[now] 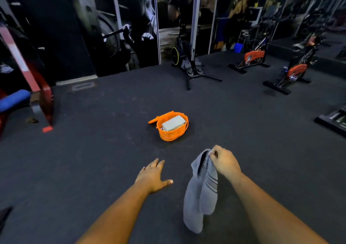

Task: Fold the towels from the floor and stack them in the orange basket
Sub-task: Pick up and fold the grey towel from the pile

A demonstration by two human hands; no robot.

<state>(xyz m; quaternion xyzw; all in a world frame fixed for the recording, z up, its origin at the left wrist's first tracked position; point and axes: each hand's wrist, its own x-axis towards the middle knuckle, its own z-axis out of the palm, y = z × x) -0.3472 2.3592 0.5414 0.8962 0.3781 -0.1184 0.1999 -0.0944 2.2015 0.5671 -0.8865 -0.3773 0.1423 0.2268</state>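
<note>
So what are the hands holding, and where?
The right hand pinches the grey towel at its top edge; it hangs down. The left hand holds nothing.

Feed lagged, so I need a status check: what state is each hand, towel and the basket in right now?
Right hand: pinches the grey striped towel, which hangs unfolded.
Left hand: open, fingers spread, holding nothing.
Orange basket: upright on the floor, lid open.
Folded towel: lying inside the basket.
</note>
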